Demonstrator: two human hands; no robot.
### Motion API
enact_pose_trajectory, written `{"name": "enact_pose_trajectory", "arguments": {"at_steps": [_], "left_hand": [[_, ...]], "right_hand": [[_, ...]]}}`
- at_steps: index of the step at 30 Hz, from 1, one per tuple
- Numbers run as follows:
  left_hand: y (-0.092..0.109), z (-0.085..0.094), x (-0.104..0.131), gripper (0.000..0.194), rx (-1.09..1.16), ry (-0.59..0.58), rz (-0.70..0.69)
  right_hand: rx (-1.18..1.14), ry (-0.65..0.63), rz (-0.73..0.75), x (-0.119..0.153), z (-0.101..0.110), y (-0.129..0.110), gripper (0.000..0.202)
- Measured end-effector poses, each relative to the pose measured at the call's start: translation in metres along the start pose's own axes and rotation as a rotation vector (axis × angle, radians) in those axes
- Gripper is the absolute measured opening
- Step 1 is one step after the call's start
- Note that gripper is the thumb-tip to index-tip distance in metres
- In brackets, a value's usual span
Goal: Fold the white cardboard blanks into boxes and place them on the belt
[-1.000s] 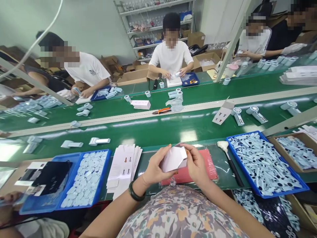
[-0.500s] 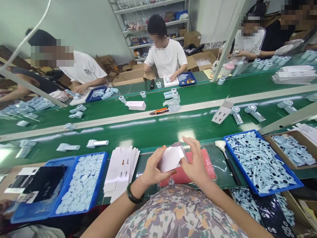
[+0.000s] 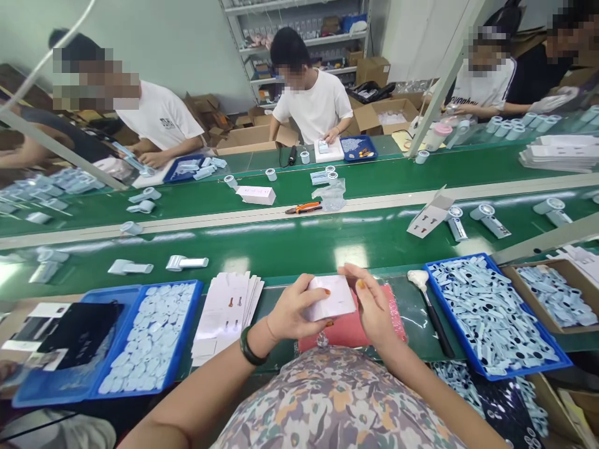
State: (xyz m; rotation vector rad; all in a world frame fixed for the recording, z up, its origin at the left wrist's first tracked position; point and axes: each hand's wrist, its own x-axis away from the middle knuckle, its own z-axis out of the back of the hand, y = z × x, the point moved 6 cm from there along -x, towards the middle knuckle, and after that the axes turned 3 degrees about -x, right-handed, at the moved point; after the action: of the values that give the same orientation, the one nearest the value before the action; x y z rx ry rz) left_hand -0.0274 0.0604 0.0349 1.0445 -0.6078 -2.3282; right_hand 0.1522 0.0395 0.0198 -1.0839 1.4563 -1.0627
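Note:
A small white paper box (image 3: 331, 299) is in front of me, gripped at its left end by my left hand (image 3: 294, 305), whose thumb lies over the top and whose fingers go underneath. My right hand (image 3: 373, 308) is open at the box's right side, fingertips by its far corner and thumb lifted off. Beneath both hands lies a red pad (image 3: 395, 315) on the bench. Left of my left hand rests a stack of flat white printed cartons (image 3: 227, 315). To the right of my right hand lies a white-headed hammer with a black handle (image 3: 435, 318).
A blue tray (image 3: 496, 318) of light-blue parts stands right, beside a cardboard box (image 3: 556, 293) of similar parts. Another blue tray (image 3: 180, 349) with pale-blue pieces is left. Beyond runs a green conveyor (image 3: 281, 243) carrying handheld fans (image 3: 489, 219) and pliers (image 3: 304, 207). Co-workers sit opposite.
The box has turned from tilted to flatter, a broad face now upward. My left thumb has moved onto its top, and my right thumb has come away from its side.

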Motion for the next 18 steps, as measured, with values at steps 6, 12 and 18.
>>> {"name": "enact_pose_trajectory", "arguments": {"at_steps": [6, 12, 18], "left_hand": [[0.0, 0.003, -0.015, 0.051, 0.511, 0.141, 0.206], [0.006, -0.033, -0.025, 0.042, 1.132, 0.196, 0.801], [0.022, -0.061, -0.038, 0.045, 1.263, 0.085, 0.884]], "right_hand": [[0.057, -0.241, -0.009, 0.002, -0.008, -0.001, 0.101], [0.403, -0.143, 0.144, 0.005, 0.014, -0.015, 0.095], [0.526, -0.131, 0.219, 0.016, 0.029, -0.03, 0.091]]}}
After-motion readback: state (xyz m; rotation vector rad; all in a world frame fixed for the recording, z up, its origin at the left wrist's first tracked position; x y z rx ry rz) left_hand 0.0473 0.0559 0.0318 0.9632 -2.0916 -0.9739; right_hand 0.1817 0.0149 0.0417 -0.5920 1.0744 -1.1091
